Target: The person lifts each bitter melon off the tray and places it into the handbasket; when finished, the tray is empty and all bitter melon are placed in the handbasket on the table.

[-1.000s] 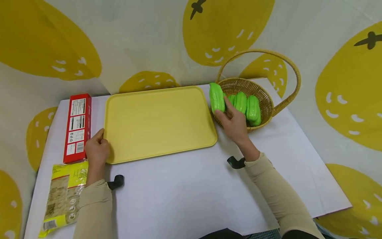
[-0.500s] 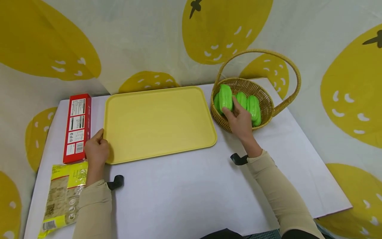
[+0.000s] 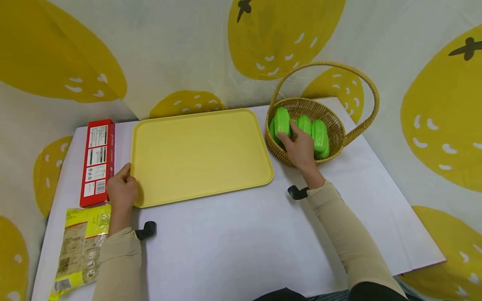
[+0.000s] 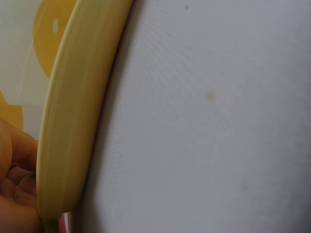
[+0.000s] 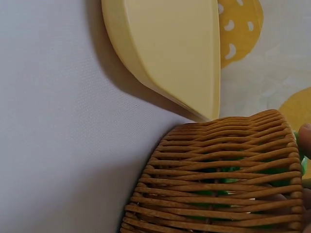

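My right hand [image 3: 301, 148] grips a glossy, bright green ribbed starfruit [image 3: 281, 121] between thumb and fingers, inside the left part of the wicker basket [image 3: 334, 121]. Under and beside it more green starfruit [image 3: 319, 136] lie in the basket. The right wrist view has the basket's woven side [image 5: 218, 174] in front, hiding most of that hand; only fingertips [image 5: 305, 141] show above the rim. My left hand [image 3: 122, 188] holds the left edge of the yellow tray [image 3: 203, 154] near its front corner. In the left wrist view, curled fingers [image 4: 22, 150] meet the tray's rim.
A red box [image 3: 97, 163] lies left of the tray, close to my left hand. Nearer the front, a yellow-and-clear plastic packet [image 3: 77, 246] lies partly beneath my left forearm. The basket's tall handle [image 3: 331, 64] arches above it. White cloth [image 3: 226, 242] covers the table.
My right hand has carried the starfruit rightward from over the basket's left rim into the basket, then slightly left. The left hand and tray have stayed put.
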